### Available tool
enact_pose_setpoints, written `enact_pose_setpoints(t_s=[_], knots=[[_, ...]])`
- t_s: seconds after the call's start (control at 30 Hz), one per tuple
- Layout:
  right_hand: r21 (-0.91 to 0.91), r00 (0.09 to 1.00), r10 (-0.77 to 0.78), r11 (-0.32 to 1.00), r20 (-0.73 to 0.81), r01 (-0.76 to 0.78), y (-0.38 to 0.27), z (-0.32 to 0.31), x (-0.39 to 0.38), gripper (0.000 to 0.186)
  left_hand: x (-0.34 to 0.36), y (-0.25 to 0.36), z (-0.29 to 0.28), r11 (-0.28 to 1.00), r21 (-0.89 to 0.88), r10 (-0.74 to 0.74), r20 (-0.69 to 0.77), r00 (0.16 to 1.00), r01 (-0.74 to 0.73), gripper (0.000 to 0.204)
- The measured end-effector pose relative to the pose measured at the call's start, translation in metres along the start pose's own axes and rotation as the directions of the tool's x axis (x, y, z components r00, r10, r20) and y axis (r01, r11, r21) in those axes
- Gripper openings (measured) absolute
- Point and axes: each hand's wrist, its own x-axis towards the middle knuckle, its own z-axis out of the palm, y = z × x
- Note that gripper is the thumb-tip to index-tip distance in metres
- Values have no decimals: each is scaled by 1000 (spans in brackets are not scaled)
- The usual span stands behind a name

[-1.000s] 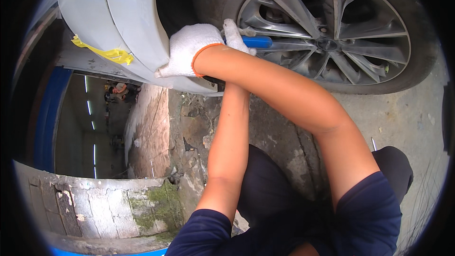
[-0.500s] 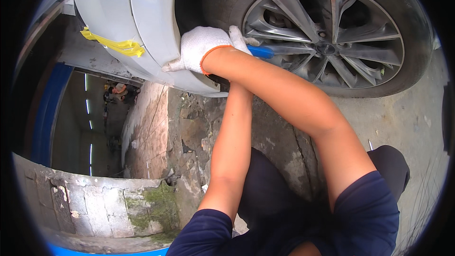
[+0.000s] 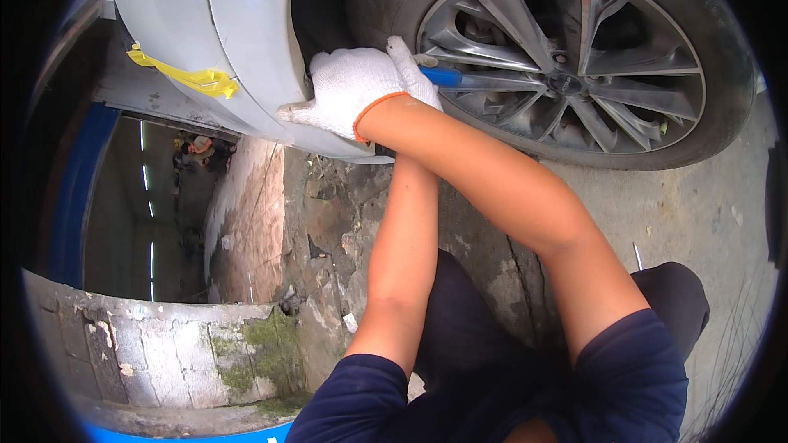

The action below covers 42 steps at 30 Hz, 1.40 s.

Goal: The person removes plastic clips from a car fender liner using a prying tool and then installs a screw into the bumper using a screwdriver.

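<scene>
My right hand (image 3: 349, 89), in a white knit glove with an orange cuff, lies at the wheel-arch edge of the car's pale grey bumper (image 3: 254, 41). Its thumb presses the outer face, and the other fingers go out of sight behind the edge. My left forearm crosses under the right one. Beyond the right wrist, part of my gloved left hand (image 3: 402, 57) shows, closed around a blue handle (image 3: 441, 75); the rest of this tool is hidden. Yellow tape (image 3: 185, 75) sticks to the bumper, one end loose.
A tyre (image 3: 386, 0) with a grey multi-spoke wheel (image 3: 566, 82) stands right of my hands. Below lies cracked, rough concrete (image 3: 328, 205). To the left are a mossy block wall (image 3: 189, 361) and a drop to a lower room, where a person (image 3: 201, 148) is visible. A thin white stick (image 3: 638, 257) lies right.
The blue handle has shifted slightly left and up against the wheel. The bumper appears a little farther left, while my right hand keeps its place at the edge.
</scene>
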Motion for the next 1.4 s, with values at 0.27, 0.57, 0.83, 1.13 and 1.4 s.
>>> enact_pose_setpoints(t_s=[0.27, 0.57, 0.83, 1.13, 1.4], knots=[[2, 987, 20, 1000, 158, -20, -1, 3, 22, 85, -28, 32, 7, 647, -668, -315, 206, 926, 369, 65], [-390, 994, 66, 920, 84, -28, 29, -9, -3, 50, 13, -59, 18, 311, -849, 388, 523, 759, 427, 39], [-312, 995, -25, 949, 101, 55, 30, -8, 6, 27, 12, -79, 52, 356, -869, 311, 457, 834, 344, 39], [-299, 977, -144, 936, 159, 187, 37, -15, 11, 32, 11, -65, 48, 413, -864, 299, 427, 853, 288, 40], [57, 1000, -15, 998, -17, 16, 2, 5, 8, 74, -3, -4, 25, 432, -834, -80, 344, 935, 344, 55]])
